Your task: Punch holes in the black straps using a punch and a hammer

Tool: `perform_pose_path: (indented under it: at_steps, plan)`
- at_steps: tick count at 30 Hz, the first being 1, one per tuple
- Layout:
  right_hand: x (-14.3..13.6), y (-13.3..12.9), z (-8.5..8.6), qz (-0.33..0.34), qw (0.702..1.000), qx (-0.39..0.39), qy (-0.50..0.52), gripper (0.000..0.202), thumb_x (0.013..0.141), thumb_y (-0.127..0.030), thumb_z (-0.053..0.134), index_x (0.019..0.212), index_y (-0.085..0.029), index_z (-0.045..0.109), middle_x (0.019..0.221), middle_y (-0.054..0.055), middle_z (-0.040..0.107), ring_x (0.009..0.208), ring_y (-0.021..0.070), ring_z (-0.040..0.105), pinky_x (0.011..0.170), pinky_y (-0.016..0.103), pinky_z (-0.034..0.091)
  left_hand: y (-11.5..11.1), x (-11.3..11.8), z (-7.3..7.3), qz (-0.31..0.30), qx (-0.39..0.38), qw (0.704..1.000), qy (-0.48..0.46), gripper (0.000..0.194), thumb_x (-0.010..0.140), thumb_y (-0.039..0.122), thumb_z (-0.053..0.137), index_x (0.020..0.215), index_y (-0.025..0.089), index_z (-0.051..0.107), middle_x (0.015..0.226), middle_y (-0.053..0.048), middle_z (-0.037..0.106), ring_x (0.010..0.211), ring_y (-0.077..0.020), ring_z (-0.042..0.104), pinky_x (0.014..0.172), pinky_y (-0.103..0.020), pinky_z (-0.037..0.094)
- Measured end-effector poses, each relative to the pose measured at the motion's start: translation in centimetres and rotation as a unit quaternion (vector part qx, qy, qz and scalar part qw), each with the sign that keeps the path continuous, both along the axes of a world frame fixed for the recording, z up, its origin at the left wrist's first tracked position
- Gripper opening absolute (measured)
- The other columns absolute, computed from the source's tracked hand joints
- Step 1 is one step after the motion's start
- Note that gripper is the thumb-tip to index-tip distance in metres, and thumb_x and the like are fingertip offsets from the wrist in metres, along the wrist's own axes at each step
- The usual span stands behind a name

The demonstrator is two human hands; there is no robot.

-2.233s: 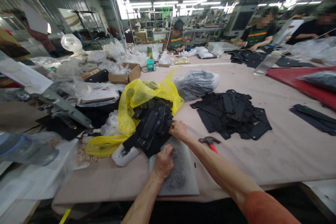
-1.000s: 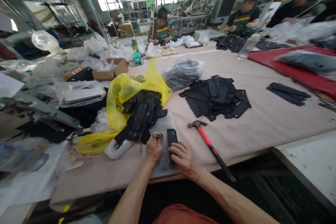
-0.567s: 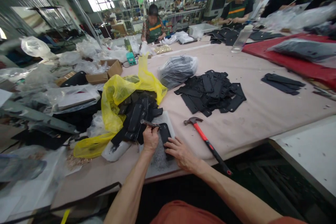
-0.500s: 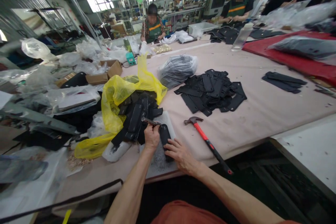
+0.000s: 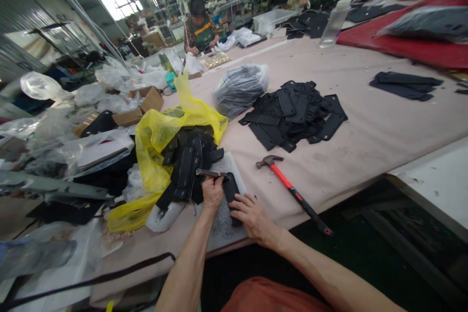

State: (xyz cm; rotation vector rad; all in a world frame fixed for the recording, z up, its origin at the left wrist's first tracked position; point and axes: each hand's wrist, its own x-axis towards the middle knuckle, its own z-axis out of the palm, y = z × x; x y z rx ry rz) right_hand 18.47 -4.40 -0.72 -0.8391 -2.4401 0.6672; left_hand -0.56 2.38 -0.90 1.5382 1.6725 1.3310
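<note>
My left hand (image 5: 212,194) is closed around a slim metal rod (image 5: 206,173), whose far end points left. The rod's other end meets the top of a black strip-shaped piece (image 5: 231,190); what kind of tool it is does not show clearly. My right hand (image 5: 256,219) lies open on the right edge of this piece, its fingers stretched over the lower part. Under the piece is a pale, worn block (image 5: 223,226) at the table's near edge. A claw hammer (image 5: 288,185) with a red and black handle lies to the right of my right hand.
A yellow bag (image 5: 149,141) spills black pieces (image 5: 188,161) at the left. Farther back are a heap of black pieces (image 5: 292,109) and a filled clear bag (image 5: 241,90). A bottle (image 5: 334,24) stands at the back right. Co-workers sit across the table (image 5: 387,107).
My view has shifted and tilted a little. The rod has swung slightly toward level in my left hand. My right hand stays on the black piece.
</note>
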Motion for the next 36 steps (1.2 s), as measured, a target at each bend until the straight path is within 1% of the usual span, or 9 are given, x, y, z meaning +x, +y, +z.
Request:
perform_pose_path:
  at_steps: [4, 7, 15, 20, 24, 27, 30, 33, 36]
  plan:
    - [0.1, 0.0, 0.3, -0.007, 1.000, -0.012, 0.011, 0.035, 0.091, -0.012, 0.044, 0.117, -0.024, 0.063, 0.132, 0.003, 0.059, 0.137, 0.0217, 0.035, 0.116, 0.046, 0.021, 0.1, 0.0, -0.1, -0.013, 0.000, 1.000, -0.007, 0.017, 0.087, 0.028, 0.057, 0.090, 0.018, 0.071, 0.092, -0.005, 0.072, 0.090, -0.0191, 0.067, 0.087, -0.031, 0.052]
    - [0.2, 0.0, 0.5, -0.010, 1.000, -0.019, 0.016, 0.035, 0.090, -0.011, 0.044, 0.117, -0.023, 0.063, 0.132, 0.004, 0.059, 0.136, 0.0222, 0.036, 0.116, 0.046, 0.021, 0.1, 0.1, 0.0, -0.016, 0.003, 1.000, 0.005, 0.017, 0.088, 0.028, 0.057, 0.090, 0.018, 0.070, 0.092, -0.005, 0.072, 0.089, -0.0191, 0.067, 0.086, -0.031, 0.053]
    - [0.1, 0.1, 0.5, -0.015, 0.999, -0.023, 0.027, 0.035, 0.089, -0.010, 0.044, 0.115, -0.023, 0.064, 0.130, 0.004, 0.060, 0.136, 0.0226, 0.037, 0.116, 0.047, 0.022, 0.1, 0.5, 0.3, -0.017, 0.027, 0.996, 0.078, 0.017, 0.089, 0.026, 0.054, 0.090, 0.018, 0.068, 0.090, -0.005, 0.073, 0.087, -0.0193, 0.068, 0.082, -0.031, 0.054]
    - [0.2, 0.1, 0.6, -0.014, 0.999, -0.024, 0.015, 0.036, 0.088, -0.011, 0.046, 0.116, -0.024, 0.063, 0.132, 0.004, 0.059, 0.137, 0.0217, 0.035, 0.116, 0.046, 0.022, 0.2, 0.8, -0.1, -0.019, 0.040, 0.989, 0.143, 0.017, 0.089, 0.024, 0.052, 0.093, 0.018, 0.067, 0.092, -0.006, 0.074, 0.089, -0.0204, 0.069, 0.084, -0.033, 0.055]
    - [0.2, 0.2, 0.5, -0.013, 0.999, -0.027, 0.009, 0.037, 0.087, -0.010, 0.046, 0.116, -0.024, 0.063, 0.133, 0.004, 0.058, 0.137, 0.0223, 0.035, 0.116, 0.047, 0.021, 0.5, 1.0, -0.5, -0.008, 0.029, 0.979, 0.200, 0.019, 0.089, 0.023, 0.051, 0.097, 0.018, 0.068, 0.095, -0.007, 0.074, 0.092, -0.0224, 0.070, 0.085, -0.034, 0.055]
    - [0.2, 0.3, 0.5, -0.007, 0.999, -0.039, 0.008, 0.037, 0.086, -0.010, 0.046, 0.117, -0.023, 0.063, 0.133, 0.004, 0.058, 0.137, 0.0225, 0.035, 0.116, 0.047, 0.020, 0.7, 1.0, -0.7, -0.011, 0.022, 0.975, 0.222, 0.020, 0.089, 0.022, 0.051, 0.100, 0.019, 0.067, 0.096, -0.008, 0.074, 0.092, -0.0229, 0.070, 0.083, -0.034, 0.055]
    - [0.4, 0.4, 1.0, 0.005, 0.999, -0.053, 0.001, 0.039, 0.086, -0.009, 0.046, 0.118, -0.023, 0.062, 0.134, 0.004, 0.057, 0.138, 0.0224, 0.033, 0.117, 0.047, 0.018, 0.8, 1.0, -0.6, -0.014, 0.022, 0.974, 0.226, 0.020, 0.089, 0.021, 0.050, 0.100, 0.019, 0.067, 0.095, -0.008, 0.074, 0.091, -0.0224, 0.070, 0.083, -0.034, 0.055]
    - [1.0, 0.6, 2.0, 0.025, 0.997, -0.076, -0.004, 0.042, 0.083, -0.011, 0.051, 0.122, -0.022, 0.059, 0.137, 0.006, 0.054, 0.140, 0.0235, 0.031, 0.118, 0.048, 0.017, 0.8, 0.9, -0.4, -0.018, 0.022, 0.974, 0.224, 0.020, 0.089, 0.020, 0.049, 0.100, 0.018, 0.066, 0.096, -0.008, 0.074, 0.092, -0.0223, 0.070, 0.085, -0.034, 0.055]
    - [2.1, 1.0, 2.9, 0.053, 0.993, -0.102, 0.016, 0.054, 0.080, -0.017, 0.060, 0.133, -0.022, 0.051, 0.142, 0.008, 0.048, 0.140, 0.0249, 0.030, 0.117, 0.049, 0.019, 0.9, 0.8, -0.2, -0.030, 0.015, 0.974, 0.224, 0.020, 0.089, 0.020, 0.049, 0.099, 0.019, 0.066, 0.098, -0.007, 0.073, 0.094, -0.0219, 0.069, 0.086, -0.034, 0.055]
